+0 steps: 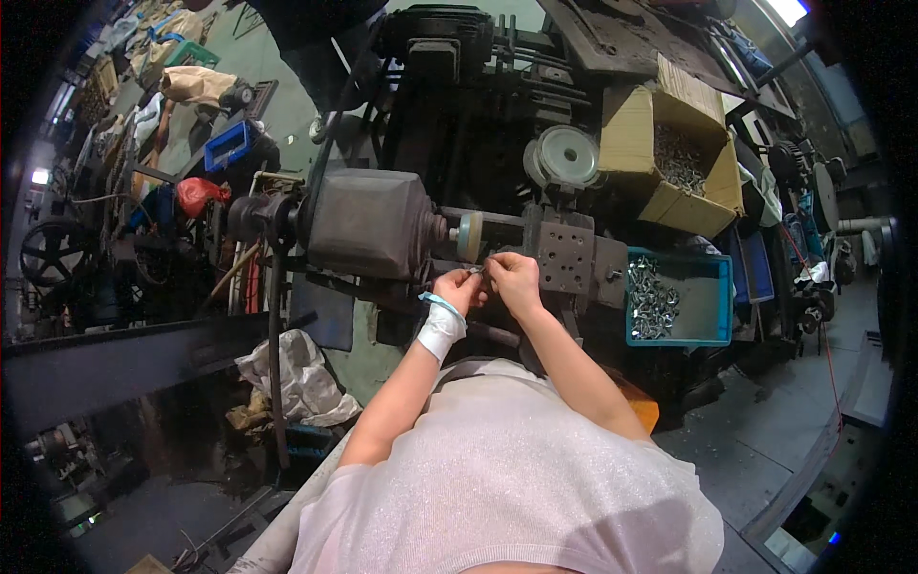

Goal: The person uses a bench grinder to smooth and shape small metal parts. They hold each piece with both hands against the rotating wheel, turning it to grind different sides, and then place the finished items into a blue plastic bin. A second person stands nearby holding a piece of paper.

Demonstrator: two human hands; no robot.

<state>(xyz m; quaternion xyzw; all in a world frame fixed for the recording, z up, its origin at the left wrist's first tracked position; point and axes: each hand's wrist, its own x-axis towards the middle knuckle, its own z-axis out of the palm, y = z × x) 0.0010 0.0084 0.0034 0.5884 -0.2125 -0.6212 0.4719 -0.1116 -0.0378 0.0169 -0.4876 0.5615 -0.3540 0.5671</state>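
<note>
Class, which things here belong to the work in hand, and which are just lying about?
Apparently part of the work: left hand, right hand, small metal piece, spindle-mounted wheel, teal tray of metal parts, cardboard box of small parts.

Apparently lying about: red bag, blue crate, white sack.

Left side of my view
Blue crate [247,140] upper left, red bag [198,196] below it, pale sack [298,378] lower left.
</note>
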